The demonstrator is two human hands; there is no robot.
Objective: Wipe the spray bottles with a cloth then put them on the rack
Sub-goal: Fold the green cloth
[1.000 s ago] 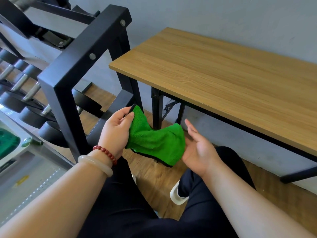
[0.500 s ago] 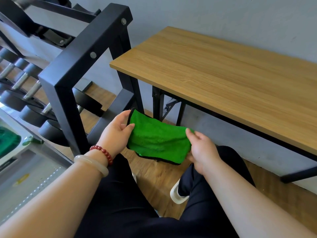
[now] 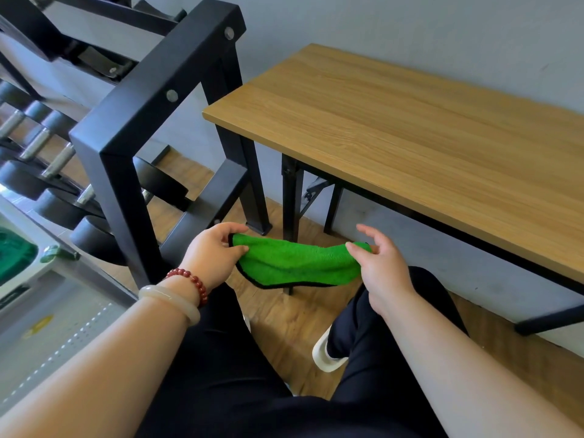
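L hand pinches the left corner of the green cloth btw. thumb and curled fingers, a closed grip. R hand has the right end: the thumb lies on top of the cloth and presses it against the fingers below, while the upper fingers are lifted and spread, not touching it. The cloth has a black edge and hangs in the air btw. both hands, a bit sagging in the middle. It is above the wooden floor and the person's dark-trousered knees, lower than the wooden table and in front of the table's black legs. On the L wrist are a red bead bracelet and a pale bangle. Left of the hands stands a black dumbbell rack w/ dumbbells on its shelves. A white shoe shows near the R knee.
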